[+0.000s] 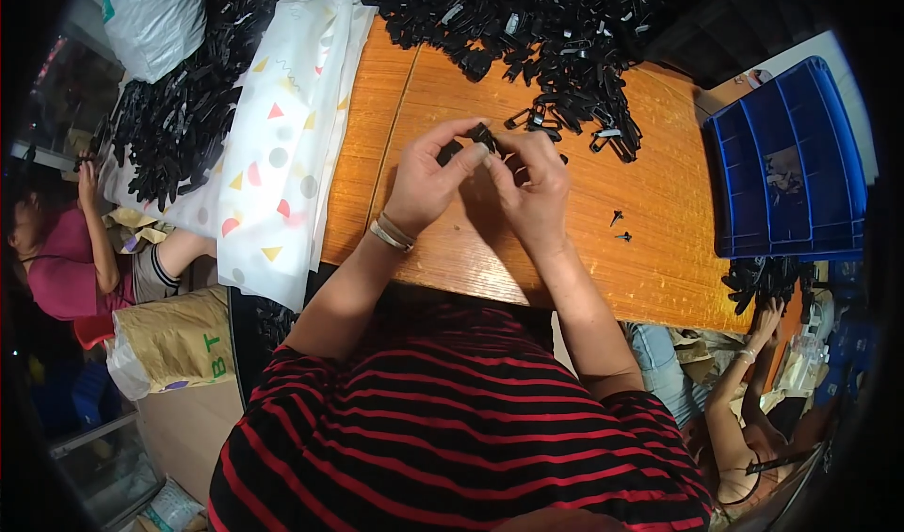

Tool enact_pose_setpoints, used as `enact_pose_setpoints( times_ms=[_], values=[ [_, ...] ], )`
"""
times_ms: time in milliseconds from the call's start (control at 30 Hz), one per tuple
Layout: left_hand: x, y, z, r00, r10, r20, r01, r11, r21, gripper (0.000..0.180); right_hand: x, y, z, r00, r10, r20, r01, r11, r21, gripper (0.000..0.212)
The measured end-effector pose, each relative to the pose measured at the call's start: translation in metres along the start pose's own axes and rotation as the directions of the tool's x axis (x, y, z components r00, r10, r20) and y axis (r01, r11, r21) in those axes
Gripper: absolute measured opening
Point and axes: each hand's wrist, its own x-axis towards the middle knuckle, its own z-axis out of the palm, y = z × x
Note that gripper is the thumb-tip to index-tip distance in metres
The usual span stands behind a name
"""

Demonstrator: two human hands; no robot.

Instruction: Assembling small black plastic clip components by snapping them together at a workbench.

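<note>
Above the wooden table (452, 259), my left hand (422, 179) and my right hand (537, 198) meet around a small black plastic part (483, 137). Thumbs and fingertips of both hands pinch it, and the fingers cover much of its shape. Just beyond my hands, a large heap of black plastic clip-like pieces (527, 33) spreads over the far side of the table. A few loose pieces (612, 137) lie at its near edge. To the right of my right hand rest two tiny dark pin-like pieces (617, 218), apart from the heap.
At the right edge stands a tilted blue plastic crate (786, 160). A white patterned sheet (282, 137) covers the table's left side, beside another black heap (179, 137). Below it is a brown sack (174, 344). One person (75, 259) sits left; another person's hand (767, 325) touches black pieces at right.
</note>
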Motion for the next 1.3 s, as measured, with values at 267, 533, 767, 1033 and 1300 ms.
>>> enact_pose_setpoints(
  times_ms=[267,533,767,1033,1300],
  values=[
    [-0.013,0.005,0.01,0.993,0.12,-0.015,-0.12,0.993,-0.007,0.02,-0.019,0.002,0.014,0.996,0.082,-0.024,-0.082,0.997,0.007,0.051],
    [-0.029,0.025,-0.005,0.989,0.026,0.147,-0.009,0.993,-0.114,0.023,-0.034,-0.029,0.023,0.987,0.013,0.163,-0.039,0.987,0.158,0.052],
    [-0.105,0.029,-0.063,0.929,-0.362,-0.079,0.369,0.891,0.265,0.032,-0.043,-0.008,0.023,0.765,-0.066,0.641,0.004,0.995,0.098,0.038],
    [-0.263,0.025,-0.191,0.932,-0.209,-0.296,0.279,-0.108,0.954,0.024,0.014,0.057,-0.043,0.931,0.116,0.346,0.127,0.786,-0.605,0.02],
    [-0.176,0.099,-0.142,0.678,-0.727,0.107,0.417,0.5,0.759,0.019,0.022,0.077,-0.037,0.878,0.196,0.436,0.189,0.696,-0.693,0.021]
  ],
)
